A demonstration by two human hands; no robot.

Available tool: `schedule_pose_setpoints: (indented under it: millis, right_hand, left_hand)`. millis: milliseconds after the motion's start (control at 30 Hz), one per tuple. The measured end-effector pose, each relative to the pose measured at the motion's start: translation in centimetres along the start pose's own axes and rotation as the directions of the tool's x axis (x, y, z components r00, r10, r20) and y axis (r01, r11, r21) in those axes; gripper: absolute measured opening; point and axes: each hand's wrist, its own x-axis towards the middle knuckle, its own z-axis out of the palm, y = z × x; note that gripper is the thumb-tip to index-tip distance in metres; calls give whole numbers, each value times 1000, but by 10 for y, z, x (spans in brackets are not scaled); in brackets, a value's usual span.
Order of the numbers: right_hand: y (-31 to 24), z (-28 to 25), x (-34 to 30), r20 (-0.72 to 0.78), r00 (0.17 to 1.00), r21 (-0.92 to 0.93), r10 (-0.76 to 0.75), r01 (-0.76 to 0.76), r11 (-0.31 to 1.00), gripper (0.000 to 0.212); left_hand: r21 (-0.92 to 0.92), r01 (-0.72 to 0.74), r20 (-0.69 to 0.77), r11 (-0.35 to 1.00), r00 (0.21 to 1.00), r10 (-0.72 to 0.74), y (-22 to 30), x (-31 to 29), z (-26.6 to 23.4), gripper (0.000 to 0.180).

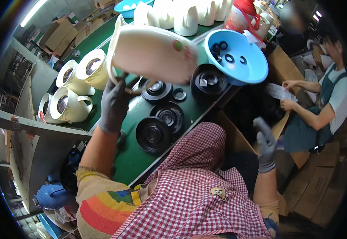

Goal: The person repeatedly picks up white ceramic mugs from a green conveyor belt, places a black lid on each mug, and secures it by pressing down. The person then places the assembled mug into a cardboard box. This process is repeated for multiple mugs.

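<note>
My left hand (115, 99), in a grey glove, is closed on the handle of a white jug (149, 49) with a coloured print. The jug is tipped on its side above the green bench, slightly blurred. Below it lie several black round plastic parts, among them a stepped disc (154, 134) and a small ring (179, 95). A black part (208, 81) with a small pale piece on top stands beside the light blue basin (257, 65), which holds several black rings (229, 58). My right hand (265, 145), also gloved, is raised off the bench's near side, fingers extended and holding nothing.
White jugs with shiny liners (72, 104) stand at the bench's left end; more white jugs (185, 20) and a red vessel (241, 18) line the far side. At right, a person (320, 99) holds paper over an open cardboard box (287, 65). Flattened cardboard (314, 191) lies below.
</note>
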Motion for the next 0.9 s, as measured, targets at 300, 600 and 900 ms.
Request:
schedule_pose_setpoints:
  millis: [300, 600, 900]
  right_hand:
    - [72, 12, -76, -55, 818, 137, 573, -562, 816, 38]
    - [85, 22, -66, -4, 810, -64, 586, -585, 808, 40]
    - [100, 21, -82, -6, 752, 121, 659, -654, 747, 40]
  left_hand:
    - [646, 187, -562, 740, 772, 296, -139, 291, -115, 66]
    - [744, 342, -540, 574, 814, 215, -122, 325, -109, 59]
    - [921, 177, -75, -348, 955, 287, -3, 105, -141, 51]
